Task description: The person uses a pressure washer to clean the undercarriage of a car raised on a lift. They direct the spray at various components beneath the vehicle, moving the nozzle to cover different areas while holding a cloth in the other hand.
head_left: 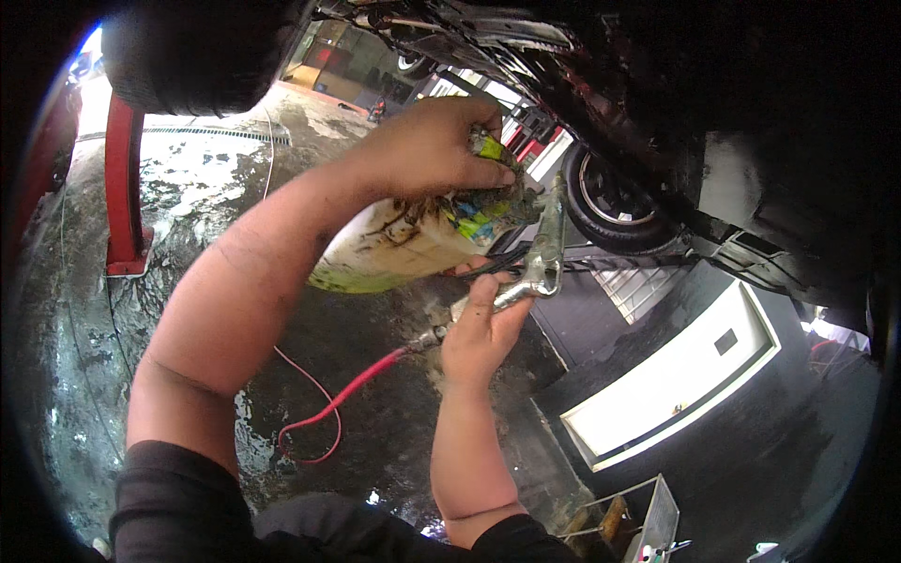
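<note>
Container (399, 244) gripped by the left hand (432, 150) is white, grime-streaked; the right hand (481, 328) clasps a silvery tool (544, 261).

Black short sleeves (178, 497) leave both forearms (469, 436) and hands (436, 145) bare.

This looks like a car workshop to me: a car's underside (741, 178) overhead, its wheel (584, 225) showing, a red post (123, 178), and a drain (225, 133) across the wet-looking floor (371, 469).
</note>
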Motion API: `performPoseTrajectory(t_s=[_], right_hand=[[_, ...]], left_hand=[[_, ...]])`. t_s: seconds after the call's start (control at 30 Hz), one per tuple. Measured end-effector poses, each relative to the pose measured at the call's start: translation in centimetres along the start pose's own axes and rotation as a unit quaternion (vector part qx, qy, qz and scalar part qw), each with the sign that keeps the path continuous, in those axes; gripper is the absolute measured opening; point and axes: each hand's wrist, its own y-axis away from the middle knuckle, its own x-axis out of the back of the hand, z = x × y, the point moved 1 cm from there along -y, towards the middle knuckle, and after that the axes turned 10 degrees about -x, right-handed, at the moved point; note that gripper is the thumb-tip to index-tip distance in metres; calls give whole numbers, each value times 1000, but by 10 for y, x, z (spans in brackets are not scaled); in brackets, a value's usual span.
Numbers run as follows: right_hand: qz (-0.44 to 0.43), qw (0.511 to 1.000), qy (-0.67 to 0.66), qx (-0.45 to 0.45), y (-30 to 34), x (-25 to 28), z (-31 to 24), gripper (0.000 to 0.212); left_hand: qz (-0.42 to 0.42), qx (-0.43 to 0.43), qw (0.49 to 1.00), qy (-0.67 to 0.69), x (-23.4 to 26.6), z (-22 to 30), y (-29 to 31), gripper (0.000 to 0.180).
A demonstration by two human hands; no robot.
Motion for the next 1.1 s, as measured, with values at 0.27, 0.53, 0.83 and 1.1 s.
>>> performPoseTrajectory(t_s=[0.27, 0.53, 0.83, 1.1], right_hand=[[46, 998, -41, -2, -51, 16, 44, 35], [12, 997, -66, 28, -103, 3, 54, 31], [27, 997, 5, 66, -94, -57, 38, 34], [66, 992, 64, 87, -50, -113, 11, 37]], left_hand=[[-77, 44, 994, -67, -47, -5, -59, 45], [-43, 4, 992, -118, -31, -15, -90, 45], [-36, 18, 998, -39, 31, -55, -69, 42], [13, -27, 999, 18, 83, -74, -28, 44]])
